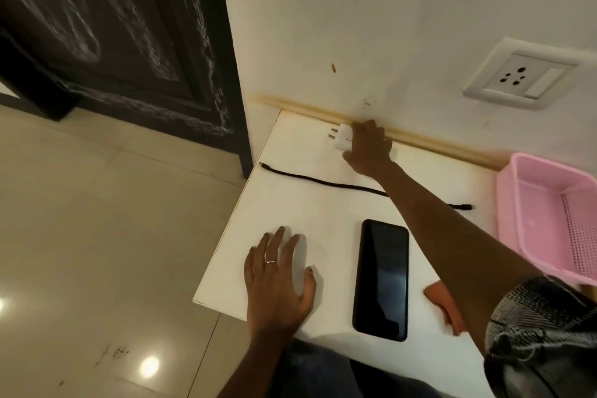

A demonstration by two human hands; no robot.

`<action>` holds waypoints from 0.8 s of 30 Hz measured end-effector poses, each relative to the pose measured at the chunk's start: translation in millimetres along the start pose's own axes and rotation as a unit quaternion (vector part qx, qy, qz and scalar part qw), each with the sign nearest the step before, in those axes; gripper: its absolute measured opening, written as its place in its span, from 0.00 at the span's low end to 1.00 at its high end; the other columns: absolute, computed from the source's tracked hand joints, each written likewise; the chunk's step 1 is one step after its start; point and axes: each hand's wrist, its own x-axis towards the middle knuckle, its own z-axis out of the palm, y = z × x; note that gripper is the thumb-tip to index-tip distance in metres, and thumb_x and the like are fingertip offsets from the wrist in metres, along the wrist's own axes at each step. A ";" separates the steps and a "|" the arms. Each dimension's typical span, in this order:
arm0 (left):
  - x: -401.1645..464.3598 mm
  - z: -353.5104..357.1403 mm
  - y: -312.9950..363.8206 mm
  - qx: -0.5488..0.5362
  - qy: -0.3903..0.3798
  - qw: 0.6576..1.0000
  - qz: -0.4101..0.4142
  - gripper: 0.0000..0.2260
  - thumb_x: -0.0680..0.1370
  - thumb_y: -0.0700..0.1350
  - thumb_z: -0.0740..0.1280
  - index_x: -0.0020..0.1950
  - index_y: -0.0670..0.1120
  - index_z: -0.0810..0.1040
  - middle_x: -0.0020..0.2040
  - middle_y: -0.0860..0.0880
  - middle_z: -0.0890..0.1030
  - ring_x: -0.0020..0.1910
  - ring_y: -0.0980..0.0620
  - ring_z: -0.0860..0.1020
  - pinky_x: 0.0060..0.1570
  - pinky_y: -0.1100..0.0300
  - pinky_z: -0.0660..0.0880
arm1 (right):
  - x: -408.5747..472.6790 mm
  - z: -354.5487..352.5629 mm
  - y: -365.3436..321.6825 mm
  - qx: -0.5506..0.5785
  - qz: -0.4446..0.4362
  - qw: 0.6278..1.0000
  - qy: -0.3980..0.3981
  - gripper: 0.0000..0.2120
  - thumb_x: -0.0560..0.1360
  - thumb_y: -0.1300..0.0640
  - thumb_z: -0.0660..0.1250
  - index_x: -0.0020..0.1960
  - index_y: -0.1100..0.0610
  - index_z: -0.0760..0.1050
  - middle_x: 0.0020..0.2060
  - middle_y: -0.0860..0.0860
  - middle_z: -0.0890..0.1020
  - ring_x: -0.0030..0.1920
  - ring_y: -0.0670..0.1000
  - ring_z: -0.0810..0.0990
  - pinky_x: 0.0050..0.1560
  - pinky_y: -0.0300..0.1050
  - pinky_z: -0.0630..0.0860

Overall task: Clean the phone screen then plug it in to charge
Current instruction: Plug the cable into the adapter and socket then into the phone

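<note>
A black phone lies screen up on the white table, near its front edge. My right hand reaches to the back of the table and grips a white charger plug, whose pins point left. A black cable lies loose across the table between the plug and the phone; my right forearm crosses over it. My left hand rests flat on the table left of the phone, fingers spread. An orange cloth lies at the front right, partly hidden under my right arm.
A white wall socket with a switch sits on the wall above the table's right side. A pink plastic basket stands at the table's right edge. Left of the table are a dark door and a glossy tiled floor.
</note>
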 end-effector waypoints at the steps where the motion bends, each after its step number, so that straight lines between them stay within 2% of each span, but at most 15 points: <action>1: -0.3 0.3 -0.2 -0.001 0.001 1.000 0.000 0.24 0.73 0.57 0.61 0.67 0.51 0.72 0.70 0.48 0.72 0.70 0.45 0.68 0.68 0.44 0.65 | -3.3 2.9 0.9 0.021 0.010 1.000 0.011 0.28 0.73 0.52 0.67 0.68 0.59 0.62 0.64 0.59 0.65 0.63 0.61 0.66 0.59 0.54 0.67; 3: -0.3 0.3 0.2 -0.004 0.004 1.000 -0.001 0.24 0.72 0.56 0.64 0.67 0.50 0.72 0.69 0.48 0.72 0.69 0.45 0.69 0.68 0.44 0.65 | -13.7 7.8 3.9 0.105 0.032 0.994 0.014 0.29 0.71 0.51 0.70 0.66 0.60 0.64 0.63 0.59 0.66 0.61 0.61 0.68 0.58 0.53 0.68; 6: 0.7 0.3 0.2 -0.004 0.009 1.000 -0.004 0.25 0.71 0.56 0.66 0.67 0.50 0.72 0.69 0.48 0.72 0.69 0.44 0.69 0.69 0.44 0.64 | -32.8 10.5 7.5 0.215 0.025 0.976 0.009 0.30 0.66 0.55 0.75 0.62 0.62 0.66 0.59 0.60 0.68 0.57 0.60 0.71 0.54 0.49 0.71; 10: 1.4 -1.6 1.5 -0.008 0.013 1.000 -0.009 0.28 0.71 0.57 0.68 0.69 0.49 0.70 0.70 0.48 0.72 0.70 0.44 0.69 0.69 0.43 0.62 | -65.0 0.7 -2.0 0.292 -0.002 0.956 0.002 0.27 0.64 0.60 0.75 0.59 0.61 0.70 0.54 0.58 0.73 0.52 0.55 0.74 0.46 0.41 0.68; 14: 1.7 -2.2 4.9 -0.013 0.006 0.999 -0.033 0.33 0.70 0.61 0.66 0.72 0.50 0.64 0.71 0.47 0.71 0.70 0.43 0.69 0.69 0.43 0.58 | -121.8 -10.4 -25.0 0.376 -0.037 0.926 0.025 0.27 0.63 0.60 0.76 0.59 0.58 0.72 0.53 0.53 0.76 0.50 0.50 0.74 0.48 0.40 0.72; 16: 1.6 -3.4 5.5 -0.024 0.012 0.999 -0.040 0.36 0.70 0.61 0.66 0.73 0.49 0.62 0.71 0.47 0.70 0.70 0.43 0.69 0.69 0.42 0.58 | -154.9 -12.6 -35.0 0.386 -0.058 0.921 0.012 0.27 0.64 0.58 0.76 0.60 0.56 0.72 0.53 0.49 0.74 0.52 0.48 0.74 0.50 0.39 0.73; 19: -0.2 -3.6 5.9 -0.040 0.022 0.998 -0.035 0.39 0.68 0.61 0.68 0.74 0.48 0.60 0.72 0.44 0.70 0.69 0.41 0.70 0.69 0.43 0.55 | -196.8 -7.5 -45.3 0.352 -0.074 0.933 -0.020 0.28 0.65 0.57 0.76 0.63 0.54 0.72 0.53 0.47 0.72 0.54 0.45 0.72 0.48 0.24 0.67; 21: -1.0 -4.2 7.0 -0.058 0.019 0.997 -0.043 0.39 0.69 0.63 0.67 0.75 0.48 0.58 0.73 0.43 0.68 0.70 0.40 0.67 0.69 0.43 0.52 | -216.6 -0.4 -51.2 0.327 -0.074 0.942 -0.030 0.28 0.66 0.54 0.75 0.64 0.54 0.71 0.55 0.48 0.73 0.55 0.44 0.70 0.46 0.20 0.64; 24: -0.1 -7.9 8.6 -0.070 0.016 0.997 -0.029 0.33 0.76 0.69 0.50 0.74 0.49 0.59 0.73 0.43 0.68 0.71 0.40 0.67 0.70 0.39 0.55 | -234.1 7.2 -55.9 0.332 -0.051 0.941 -0.041 0.28 0.68 0.52 0.74 0.65 0.51 0.68 0.59 0.48 0.72 0.60 0.45 0.69 0.53 0.25 0.65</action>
